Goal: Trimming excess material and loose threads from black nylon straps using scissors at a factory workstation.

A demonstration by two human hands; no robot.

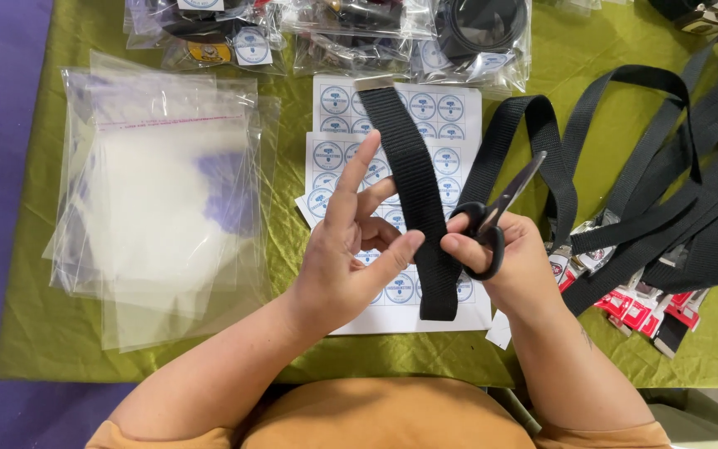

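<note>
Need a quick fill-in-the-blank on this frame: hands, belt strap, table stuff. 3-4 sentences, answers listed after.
1. The right hand holds black-handled ____ with the blades pointing up.
2. The black strap is pinched between both hands; the left hand presses it with its ____.
3. Under the hands lie sheets of round blue-and-white ____.
4. The clear plastic bags are stacked on the person's ____ side.

Missing words: scissors; thumb; stickers; left
</note>
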